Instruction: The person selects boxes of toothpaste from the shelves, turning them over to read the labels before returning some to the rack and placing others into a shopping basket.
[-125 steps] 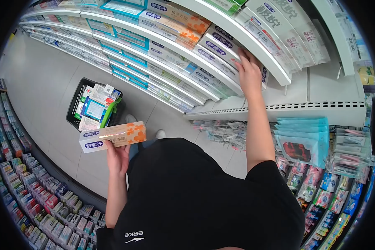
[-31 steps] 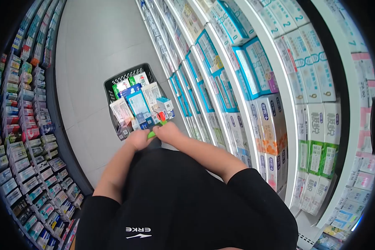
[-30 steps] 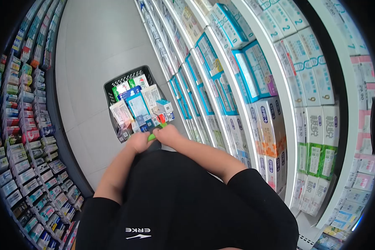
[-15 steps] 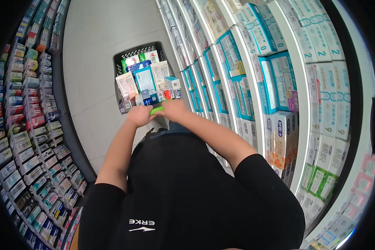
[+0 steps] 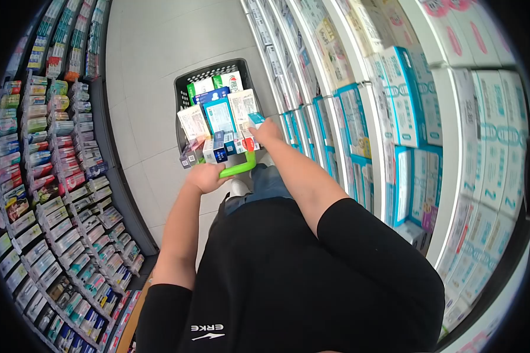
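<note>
My left hand [image 5: 206,177] is wrapped round the left end of the green handle [image 5: 241,169] of a black shopping cart basket [image 5: 182,79]. My right hand [image 5: 267,133] is off the handle, its fingers closed on a small blue-and-white box [image 5: 256,119] at the basket's right near corner; the fingertips are partly hidden. Upright in the middle stands a larger blue-and-white box [image 5: 220,115], between a cream box [image 5: 192,122] on the left and another cream box [image 5: 241,107] on the right. Green-and-white packs [image 5: 232,82] lie at the far end, with several small boxes [image 5: 215,147] nearest the handle.
On the left, a rack [image 5: 47,176] of toothbrush-like packs runs along the aisle. White shelves [image 5: 447,147] stocked with blue-and-white boxes rise close on the right. Grey tiled floor [image 5: 153,35] stretches ahead between them.
My right hand has left the green handle and moved up and right onto the small blue-and-white box. My left hand has stayed on the handle. The whole view has shifted slightly.
</note>
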{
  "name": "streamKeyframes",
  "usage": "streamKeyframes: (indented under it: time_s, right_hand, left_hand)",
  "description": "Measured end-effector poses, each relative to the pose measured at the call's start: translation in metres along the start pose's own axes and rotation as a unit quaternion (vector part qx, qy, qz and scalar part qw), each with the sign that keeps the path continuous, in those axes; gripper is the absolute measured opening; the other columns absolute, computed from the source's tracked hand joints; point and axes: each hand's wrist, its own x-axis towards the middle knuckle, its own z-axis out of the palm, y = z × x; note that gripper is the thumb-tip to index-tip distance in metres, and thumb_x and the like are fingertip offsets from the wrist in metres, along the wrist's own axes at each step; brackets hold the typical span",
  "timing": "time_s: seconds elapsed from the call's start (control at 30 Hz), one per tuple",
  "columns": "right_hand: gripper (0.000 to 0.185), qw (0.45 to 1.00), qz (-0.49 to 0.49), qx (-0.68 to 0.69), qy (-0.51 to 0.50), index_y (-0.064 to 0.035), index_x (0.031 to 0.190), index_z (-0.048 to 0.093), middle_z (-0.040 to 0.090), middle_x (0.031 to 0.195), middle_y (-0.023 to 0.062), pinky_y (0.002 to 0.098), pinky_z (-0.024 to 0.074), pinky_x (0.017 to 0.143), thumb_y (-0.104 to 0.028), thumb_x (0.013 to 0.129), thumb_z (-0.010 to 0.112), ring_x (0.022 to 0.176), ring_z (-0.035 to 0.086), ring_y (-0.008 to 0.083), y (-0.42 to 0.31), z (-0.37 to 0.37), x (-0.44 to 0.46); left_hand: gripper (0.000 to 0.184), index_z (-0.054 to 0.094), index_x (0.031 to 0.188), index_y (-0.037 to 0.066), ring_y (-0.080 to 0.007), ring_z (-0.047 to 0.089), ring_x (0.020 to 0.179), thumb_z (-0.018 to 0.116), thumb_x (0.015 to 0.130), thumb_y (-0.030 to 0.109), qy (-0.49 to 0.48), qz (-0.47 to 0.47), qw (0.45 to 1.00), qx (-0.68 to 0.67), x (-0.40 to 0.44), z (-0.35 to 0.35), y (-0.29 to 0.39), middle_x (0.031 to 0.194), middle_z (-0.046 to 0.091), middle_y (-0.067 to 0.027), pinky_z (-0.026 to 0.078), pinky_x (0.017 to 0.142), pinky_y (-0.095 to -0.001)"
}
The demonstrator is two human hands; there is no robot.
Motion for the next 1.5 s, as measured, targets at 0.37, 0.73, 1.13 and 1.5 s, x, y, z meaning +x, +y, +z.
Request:
streamKeyframes:
  time_s: [0.37, 0.73, 1.13, 1.5]
  right_hand:
    - [0.054, 0.984, 0.023, 0.173, 0.047, 0.0068, 0.108, 0.067, 0.071, 0.107, 0.0230, 0.0429, 0.0570, 0.086, -0.037, 0.080, 0.079, 0.098, 0.071, 0.0349, -0.033, -0.058, 0.046]
    - [0.021, 0.699, -0.027, 0.711, -0.066, 0.0020, 0.112, 0.057, 0.066, 0.119, 0.0178, 0.0385, 0.0555, 0.095, -0.015, 0.100, 0.062, 0.110, 0.068, 0.0281, -0.025, -0.137, -0.079]
    - [0.044, 0.610, -0.170, 0.773, 0.018, 0.0011, 0.138, 0.044, 0.058, 0.135, 0.0170, 0.0369, 0.0502, 0.101, -0.012, 0.099, 0.060, 0.125, 0.060, 0.0314, -0.011, -0.130, -0.242]
    - [0.060, 0.798, -0.135, 0.587, 0.034, -0.0019, 0.141, 0.049, 0.057, 0.137, 0.0075, 0.0319, 0.0430, 0.106, -0.008, 0.088, 0.076, 0.125, 0.054, 0.0150, -0.024, -0.155, -0.287]
  left_hand:
    - [0.050, 0.062, 0.085, 0.011, -0.0385, 0.068, 0.070, 0.060, 0.092, 0.060, 0.073, 0.015, 0.997, 0.021, 0.042, -0.052, -0.045, 0.073, 0.068, -0.0156, 0.054, 0.063, -0.0504]
    - [0.059, 0.066, 0.095, 0.001, -0.0449, 0.067, 0.085, 0.053, 0.097, 0.058, 0.026, 0.051, 0.998, -0.032, 0.091, -0.130, -0.082, 0.083, 0.068, -0.0258, 0.052, 0.079, -0.0527]
    - [0.058, 0.054, 0.131, -0.004, -0.0371, 0.061, 0.120, 0.066, 0.096, 0.040, 0.206, 0.274, 0.936, -0.083, 0.075, -0.158, -0.032, 0.128, 0.064, -0.0230, 0.044, 0.106, -0.0446]
    - [0.048, 0.047, 0.139, -0.003, -0.0225, 0.060, 0.121, 0.067, 0.099, 0.015, -0.231, 0.141, 0.650, -0.710, 0.055, -0.177, 0.071, 0.130, 0.061, -0.0142, 0.050, 0.102, -0.0394]
